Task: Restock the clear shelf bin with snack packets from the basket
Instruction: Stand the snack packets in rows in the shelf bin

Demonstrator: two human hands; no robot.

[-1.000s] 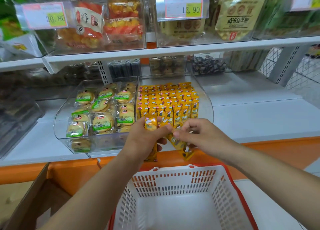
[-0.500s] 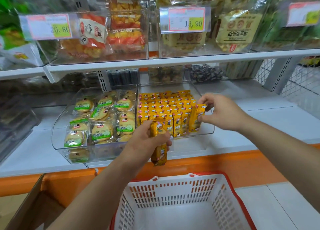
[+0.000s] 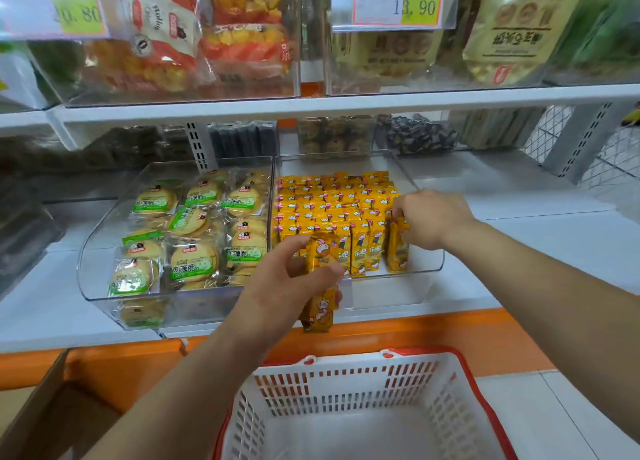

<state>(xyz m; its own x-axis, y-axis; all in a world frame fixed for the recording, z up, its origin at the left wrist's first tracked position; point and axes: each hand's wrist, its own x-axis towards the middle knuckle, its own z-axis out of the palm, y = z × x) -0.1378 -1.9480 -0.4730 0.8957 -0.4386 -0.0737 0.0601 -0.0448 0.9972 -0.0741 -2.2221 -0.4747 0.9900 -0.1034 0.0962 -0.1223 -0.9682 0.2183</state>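
Glossy yellow foil everywhere: the left hand (image 3: 287,286) is curled around a small bunch of slim packets (image 3: 320,279), fingers wrapped over the top, the crinkled lower ends hanging out below the palm. Just beyond its knuckles sits the clear bin (image 3: 427,265), hard see-through plastic with a curved front lip, packed with upright rows (image 3: 332,210) of the same flat, rectangular packets. Over on the far side, the right hand (image 3: 431,219) reaches in at the bin's right edge, fingertips pinched on one standing packet (image 3: 396,248) at the end of the front row. To the left of the left hand, a second clear bin (image 3: 93,251) holds round biscuits (image 3: 194,257) in transparent wrappers with green labels. Right below both wrists sits the basket (image 3: 346,383): white slotted plastic, red rim, nothing visible inside it. Left of the left forearm is the brown flap of a cardboard box (image 3: 41,421). The bins sit on a smooth white shelf (image 3: 519,238) with an orange front edge.
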